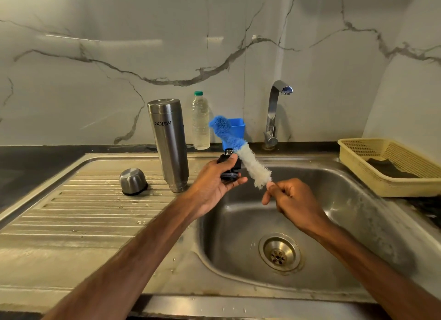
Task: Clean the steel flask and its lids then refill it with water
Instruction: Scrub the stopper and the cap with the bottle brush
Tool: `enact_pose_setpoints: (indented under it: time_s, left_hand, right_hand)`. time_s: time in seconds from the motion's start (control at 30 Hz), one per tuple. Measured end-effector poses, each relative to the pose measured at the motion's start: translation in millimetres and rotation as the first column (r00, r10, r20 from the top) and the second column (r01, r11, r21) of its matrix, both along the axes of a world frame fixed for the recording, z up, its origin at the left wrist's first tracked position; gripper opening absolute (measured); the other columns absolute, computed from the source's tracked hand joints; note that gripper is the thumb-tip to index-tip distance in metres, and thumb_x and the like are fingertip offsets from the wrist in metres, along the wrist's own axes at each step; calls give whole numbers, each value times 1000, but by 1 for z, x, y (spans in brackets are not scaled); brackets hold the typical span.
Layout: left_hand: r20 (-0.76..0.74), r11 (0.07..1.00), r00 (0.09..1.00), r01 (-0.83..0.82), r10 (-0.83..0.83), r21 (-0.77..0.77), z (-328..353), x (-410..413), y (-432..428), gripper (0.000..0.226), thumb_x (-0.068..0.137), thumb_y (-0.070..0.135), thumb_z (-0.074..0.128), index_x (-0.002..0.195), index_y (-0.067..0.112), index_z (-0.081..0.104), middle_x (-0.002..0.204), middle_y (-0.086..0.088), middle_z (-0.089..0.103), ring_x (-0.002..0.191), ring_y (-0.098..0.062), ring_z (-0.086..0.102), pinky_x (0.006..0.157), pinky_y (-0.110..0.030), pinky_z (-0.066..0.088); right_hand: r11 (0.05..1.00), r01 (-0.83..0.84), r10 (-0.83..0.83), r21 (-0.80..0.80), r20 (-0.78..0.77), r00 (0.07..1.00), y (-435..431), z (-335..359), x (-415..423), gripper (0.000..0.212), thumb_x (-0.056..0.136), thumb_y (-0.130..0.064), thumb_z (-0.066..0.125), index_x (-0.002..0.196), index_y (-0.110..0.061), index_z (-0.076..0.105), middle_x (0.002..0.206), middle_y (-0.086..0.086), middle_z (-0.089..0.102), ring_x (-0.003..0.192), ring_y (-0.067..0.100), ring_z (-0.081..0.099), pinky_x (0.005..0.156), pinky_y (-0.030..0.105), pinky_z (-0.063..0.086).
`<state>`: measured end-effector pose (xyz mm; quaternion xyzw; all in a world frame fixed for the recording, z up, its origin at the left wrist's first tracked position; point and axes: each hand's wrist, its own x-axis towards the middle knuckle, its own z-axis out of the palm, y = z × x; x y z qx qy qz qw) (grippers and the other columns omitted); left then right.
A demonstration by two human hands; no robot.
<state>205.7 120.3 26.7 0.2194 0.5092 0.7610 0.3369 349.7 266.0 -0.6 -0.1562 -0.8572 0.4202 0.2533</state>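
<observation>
Your left hand holds the black lid over the sink. Your right hand grips the brush. The flask stands upside down on the wet, ridged steel drainboard, its cap beside it. Behind is a marble wall.

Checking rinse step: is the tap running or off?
Off. No stream falls from the tap spout, and the sink basin below holds no standing water, only scattered drops.
</observation>
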Motion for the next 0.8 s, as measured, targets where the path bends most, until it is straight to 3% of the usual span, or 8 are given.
enact_pose_setpoints:
  time_s: [0.1, 0.27, 0.43, 0.67, 0.8]
  left_hand:
    - [-37, 999, 999, -34, 33, -32, -2, -5, -3, 41, 95, 20, 68, 130, -1, 62, 117, -10, 67, 104, -20, 64, 95, -39, 59]
    - [-104, 984, 979, -177, 177, 8, 3, -20, -13, 31, 94, 20, 70, 122, 6, 69, 117, -10, 72, 113, -26, 67, 92, -34, 58]
    - [-194, 1000, 981, -7, 4, -17, -5, -2, -6, 37, 95, 10, 69, 130, 0, 63, 121, -17, 73, 115, -33, 70, 98, -39, 58]
    - [-186, 999, 982, -39, 40, 6, -6, -1, -2, 34, 99, 19, 63, 128, -1, 64, 119, -19, 74, 115, -29, 71, 99, -41, 57]
    - [-190, 995, 976, -98, 103, 35, -8, 7, 7, 32, 100, 22, 62, 125, 2, 64, 115, -16, 75, 113, -28, 71, 96, -37, 59]
  right_hand:
    - [1000, 4, -4, 7, -5, 1000, -1, 0, 1, 43, 104, -29, 52, 69, -17, 75, 41, -5, 46, 40, 6, 41, 52, 27, 38]
    - [1000, -14, 14, -2, 5, 1000, -7, -3, 10, 43, 103, -28, 52, 68, -19, 74, 41, -6, 45, 39, 8, 39, 51, 28, 37]
    - [998, 55, -56, -4, -36, 998, -8, 5, -3, 44, 104, -28, 51, 68, -18, 74, 40, -7, 49, 38, 4, 41, 51, 25, 37]
    - [997, 64, -64, -52, 8, 998, -2, -3, 7, 44, 104, -30, 50, 69, -18, 74, 43, -4, 48, 40, 8, 40, 52, 28, 38]
    - [992, 110, -110, -55, 10, 994, -11, 4, 0, 41, 105, -25, 50, 75, -15, 76, 40, -16, 53, 39, 1, 47, 54, 23, 35]
